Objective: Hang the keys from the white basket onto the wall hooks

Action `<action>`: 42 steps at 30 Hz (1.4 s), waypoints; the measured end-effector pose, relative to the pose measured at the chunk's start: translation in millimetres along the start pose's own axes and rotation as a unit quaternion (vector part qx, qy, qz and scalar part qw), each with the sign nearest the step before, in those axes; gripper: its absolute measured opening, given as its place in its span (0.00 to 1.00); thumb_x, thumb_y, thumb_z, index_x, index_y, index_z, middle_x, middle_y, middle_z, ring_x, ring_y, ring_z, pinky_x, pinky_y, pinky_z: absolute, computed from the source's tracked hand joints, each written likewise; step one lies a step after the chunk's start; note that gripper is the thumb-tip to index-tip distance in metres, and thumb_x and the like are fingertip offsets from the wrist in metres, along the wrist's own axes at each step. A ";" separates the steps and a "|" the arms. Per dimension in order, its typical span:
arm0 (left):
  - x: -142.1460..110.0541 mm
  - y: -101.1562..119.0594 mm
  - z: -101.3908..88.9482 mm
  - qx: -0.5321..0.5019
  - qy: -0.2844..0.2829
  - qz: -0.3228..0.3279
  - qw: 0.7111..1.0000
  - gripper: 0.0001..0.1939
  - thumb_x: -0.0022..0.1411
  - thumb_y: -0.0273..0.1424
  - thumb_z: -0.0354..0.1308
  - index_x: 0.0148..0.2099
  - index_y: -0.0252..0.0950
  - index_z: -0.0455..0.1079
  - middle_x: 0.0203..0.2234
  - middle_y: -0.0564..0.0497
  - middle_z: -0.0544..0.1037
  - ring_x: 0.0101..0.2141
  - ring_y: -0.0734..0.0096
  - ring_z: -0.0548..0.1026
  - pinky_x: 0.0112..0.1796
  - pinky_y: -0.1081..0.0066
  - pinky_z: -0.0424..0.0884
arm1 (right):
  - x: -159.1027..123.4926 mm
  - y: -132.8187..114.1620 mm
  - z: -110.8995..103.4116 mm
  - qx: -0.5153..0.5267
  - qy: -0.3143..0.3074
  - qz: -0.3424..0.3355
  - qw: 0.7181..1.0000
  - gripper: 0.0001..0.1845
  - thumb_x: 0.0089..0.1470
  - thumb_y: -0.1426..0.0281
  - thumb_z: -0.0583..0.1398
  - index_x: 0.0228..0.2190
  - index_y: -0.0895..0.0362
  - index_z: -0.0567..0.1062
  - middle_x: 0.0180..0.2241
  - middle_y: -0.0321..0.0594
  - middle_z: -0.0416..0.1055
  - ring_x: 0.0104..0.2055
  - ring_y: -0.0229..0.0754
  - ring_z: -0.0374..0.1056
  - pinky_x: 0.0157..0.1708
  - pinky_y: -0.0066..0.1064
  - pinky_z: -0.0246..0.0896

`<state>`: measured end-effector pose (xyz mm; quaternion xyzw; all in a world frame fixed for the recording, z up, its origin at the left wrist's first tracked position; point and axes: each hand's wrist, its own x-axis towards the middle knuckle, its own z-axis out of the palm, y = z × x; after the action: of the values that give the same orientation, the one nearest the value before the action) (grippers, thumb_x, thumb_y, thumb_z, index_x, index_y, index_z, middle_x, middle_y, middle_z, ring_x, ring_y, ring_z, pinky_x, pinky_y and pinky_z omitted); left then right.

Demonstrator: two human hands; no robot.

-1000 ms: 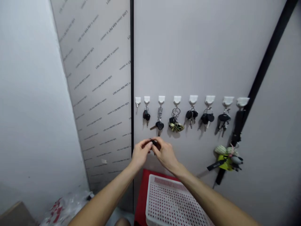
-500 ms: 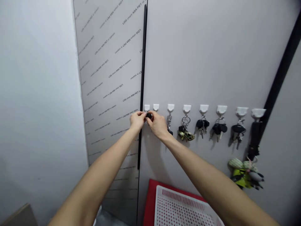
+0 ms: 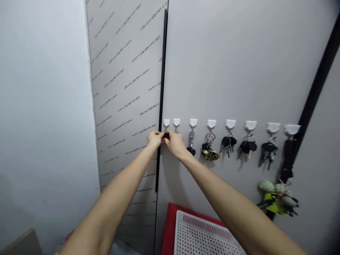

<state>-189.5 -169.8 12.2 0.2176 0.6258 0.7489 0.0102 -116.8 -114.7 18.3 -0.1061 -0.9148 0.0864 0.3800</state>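
Observation:
My left hand (image 3: 155, 139) and my right hand (image 3: 174, 142) meet just under the leftmost white hook (image 3: 166, 123), fingers of both pinched on a set of black-headed keys (image 3: 166, 135). Only the black head shows between the fingertips; the metal parts are mostly hidden. Just above my right hand is a second white hook (image 3: 176, 122), with a bit of metal below it. To the right of that hand hangs a key on a silver clasp (image 3: 191, 141).
Further right along the grey panel hang a key bunch with a brass-coloured charm (image 3: 210, 154), several other black-headed bunches (image 3: 248, 144), and a black strap with plush charms (image 3: 277, 198). A white perforated basket (image 3: 202, 225) stands below, over something red (image 3: 168, 226). A black vertical strip (image 3: 162, 71) runs beside my hands.
Both hands have dropped slightly below the leftmost hook, still pinching the black-headed keys. My right hand has shifted a little left, so the clasped key beside it shows more fully.

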 end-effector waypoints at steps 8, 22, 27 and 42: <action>-36.9 -31.4 -16.5 0.012 -0.022 -0.015 1.000 0.03 0.42 0.25 0.50 0.25 0.31 0.60 0.14 0.57 0.64 0.14 0.84 0.62 0.18 0.80 0.59 | -50.7 27.9 -2.3 0.072 -0.010 -0.015 0.997 0.18 0.42 0.70 0.50 0.39 0.58 0.63 0.26 0.38 0.68 0.28 0.37 0.62 0.29 0.26 0.53; -126.2 -32.7 35.9 -0.149 -0.295 0.061 0.942 0.39 0.41 0.22 0.51 0.53 0.41 0.35 0.14 0.63 0.59 0.15 0.86 0.54 0.18 0.81 0.50 | -128.6 90.3 -74.9 0.422 -0.052 0.090 0.901 0.33 0.40 0.76 0.49 0.49 0.54 0.44 0.14 0.25 0.50 0.15 0.28 0.46 0.15 0.21 0.44; -130.8 35.3 56.0 -0.216 -0.343 0.166 0.899 0.39 0.43 0.23 0.51 0.53 0.46 0.32 0.14 0.62 0.57 0.15 0.85 0.55 0.19 0.80 0.53 | -113.5 70.4 -121.7 0.496 0.110 0.001 0.861 0.38 0.40 0.76 0.49 0.49 0.46 0.35 0.14 0.25 0.49 0.14 0.29 0.47 0.16 0.24 0.49; -130.9 21.7 61.2 -0.189 -0.347 0.145 0.907 0.39 0.42 0.24 0.52 0.53 0.44 0.35 0.13 0.62 0.57 0.15 0.85 0.55 0.20 0.80 0.54 | -110.1 70.2 -107.6 0.504 0.071 0.013 0.861 0.37 0.39 0.76 0.50 0.49 0.47 0.38 0.13 0.24 0.49 0.13 0.28 0.47 0.14 0.22 0.47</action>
<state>-44.7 -155.1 -0.9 0.5465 0.3904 0.7236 0.1590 44.8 -67.4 1.9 0.0820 -0.7156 0.5323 0.4448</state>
